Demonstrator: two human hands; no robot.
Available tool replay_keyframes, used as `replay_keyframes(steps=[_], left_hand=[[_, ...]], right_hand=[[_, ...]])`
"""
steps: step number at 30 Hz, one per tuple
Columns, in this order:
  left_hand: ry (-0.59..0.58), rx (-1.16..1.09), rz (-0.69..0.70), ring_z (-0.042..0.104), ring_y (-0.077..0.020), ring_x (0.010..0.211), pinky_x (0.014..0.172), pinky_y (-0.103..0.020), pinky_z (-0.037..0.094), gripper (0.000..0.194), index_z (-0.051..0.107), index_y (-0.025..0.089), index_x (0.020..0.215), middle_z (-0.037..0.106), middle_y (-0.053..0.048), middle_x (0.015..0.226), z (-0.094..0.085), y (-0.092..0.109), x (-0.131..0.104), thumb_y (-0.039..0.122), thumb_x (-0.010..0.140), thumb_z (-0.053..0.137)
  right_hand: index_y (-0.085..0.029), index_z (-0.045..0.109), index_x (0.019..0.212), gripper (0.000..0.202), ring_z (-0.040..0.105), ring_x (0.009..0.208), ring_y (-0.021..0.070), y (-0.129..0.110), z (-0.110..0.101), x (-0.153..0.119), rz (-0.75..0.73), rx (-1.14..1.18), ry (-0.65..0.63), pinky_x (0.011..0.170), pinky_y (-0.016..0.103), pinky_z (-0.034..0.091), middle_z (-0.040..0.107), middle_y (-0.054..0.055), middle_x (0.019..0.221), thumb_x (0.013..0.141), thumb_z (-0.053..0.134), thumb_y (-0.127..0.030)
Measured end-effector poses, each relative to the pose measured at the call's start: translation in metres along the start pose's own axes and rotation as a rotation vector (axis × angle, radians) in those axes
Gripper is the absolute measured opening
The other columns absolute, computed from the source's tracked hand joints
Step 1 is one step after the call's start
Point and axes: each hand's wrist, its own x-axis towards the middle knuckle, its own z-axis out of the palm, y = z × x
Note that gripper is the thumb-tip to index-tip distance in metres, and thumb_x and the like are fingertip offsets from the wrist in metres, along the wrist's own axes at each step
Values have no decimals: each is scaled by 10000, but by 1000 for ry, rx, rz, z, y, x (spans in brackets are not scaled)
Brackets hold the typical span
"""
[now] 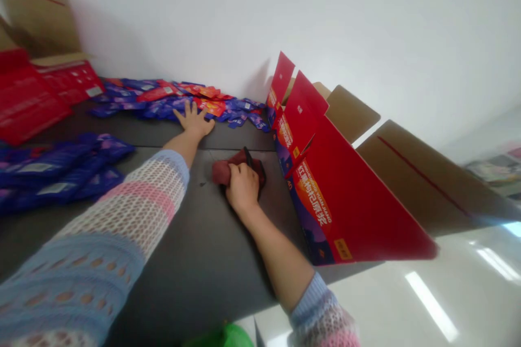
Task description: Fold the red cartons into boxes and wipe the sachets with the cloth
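Note:
My left hand [193,121] is stretched out with its fingers spread, at the near edge of a long row of blue and red packets [160,108] along the wall. My right hand [243,187] is closed on a reddish-brown cloth [221,172], bunched up on the dark grey tabletop [195,238]. By its fingers is a dark, thin-edged object [248,157] that I cannot make out. To the right of this hand stands an open red and blue carton [325,190] with its flaps up.
Another heap of blue packets [61,173] lies on the left of the table. Behind it are a red box [32,97] and an open brown carton [40,11]. Something green [236,336] shows at the near edge. A white wall [195,16] rises behind.

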Motion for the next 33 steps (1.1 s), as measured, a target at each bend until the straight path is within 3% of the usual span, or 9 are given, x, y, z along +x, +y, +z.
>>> replay_keyframes(steps=[6, 12, 14, 16, 18, 21, 25, 29, 33], left_hand=[[0, 10, -26, 101, -504, 1452, 1070, -751, 52, 743, 538, 190, 1440, 371, -198, 1569, -7, -10, -9, 596, 818, 508], [-72, -66, -81, 35, -483, 1455, 1059, -728, -100, 734, 512, 230, 1464, 302, -143, 1612, -11, -19, -27, 640, 856, 546], [-70, -119, -56, 23, -445, 1460, 1063, -698, -138, 800, 452, 142, 1487, 177, -178, 1648, -12, -20, -38, 625, 864, 588], [57, -147, -78, -44, -430, 1462, 1086, -662, -132, 908, 339, 10, 1508, 50, -260, 1645, -14, -19, -51, 564, 859, 652], [182, -140, -242, -119, -456, 1449, 1096, -649, -123, 1032, 189, -135, 1493, -4, -364, 1602, -17, -15, -62, 483, 848, 705], [114, -134, -464, -76, -533, 1426, 1076, -693, -98, 1073, 125, -246, 1427, 32, -460, 1540, -23, -14, -70, 461, 860, 701], [4, -56, -249, 146, -512, 1429, 1088, -710, 69, 822, 363, -115, 1401, 254, -390, 1534, -32, -31, -70, 510, 918, 592], [-89, 71, -56, 510, -386, 1276, 1030, -470, 402, 593, 506, 16, 1325, 551, -305, 1345, -39, -52, -86, 451, 926, 562], [1, 140, 22, 616, -340, 1143, 922, -394, 477, 381, 563, 54, 1238, 653, -252, 1182, -37, -57, -122, 293, 989, 402]], right_hand=[[-194, 581, 1342, 458, 552, 1153, 314, 1, 0, 2, -18, 26, 2, 1001, 457, 426, 606, 157, 1208, 893, 497, -170], [-200, 583, 1334, 419, 561, 1136, 303, 1, -1, 1, -30, -2, 17, 1004, 459, 432, 612, 148, 1200, 931, 469, -186], [-197, 575, 1336, 409, 560, 1137, 287, 0, -2, 0, -30, -18, 20, 1005, 445, 432, 608, 145, 1203, 938, 478, -198], [-188, 573, 1325, 398, 559, 1140, 275, 0, -3, 0, -30, -22, 20, 1004, 433, 432, 605, 142, 1202, 933, 508, -212], [-181, 580, 1306, 394, 561, 1138, 274, 1, -3, -1, -37, -19, 24, 997, 428, 439, 604, 135, 1200, 917, 549, -237], [-182, 589, 1291, 406, 566, 1135, 283, 4, -2, 0, -49, -18, 40, 979, 428, 455, 607, 125, 1197, 892, 583, -256], [-197, 593, 1295, 403, 576, 1129, 280, 9, -2, 0, -70, -13, 38, 962, 423, 463, 614, 121, 1195, 896, 569, -245], [-204, 596, 1304, 420, 573, 1146, 284, 11, -3, 2, -61, -2, 18, 971, 421, 454, 613, 130, 1210, 888, 596, -257], [-185, 610, 1274, 403, 562, 1161, 292, 9, -1, 2, -51, 1, 32, 981, 432, 446, 608, 150, 1211, 885, 619, -289]])
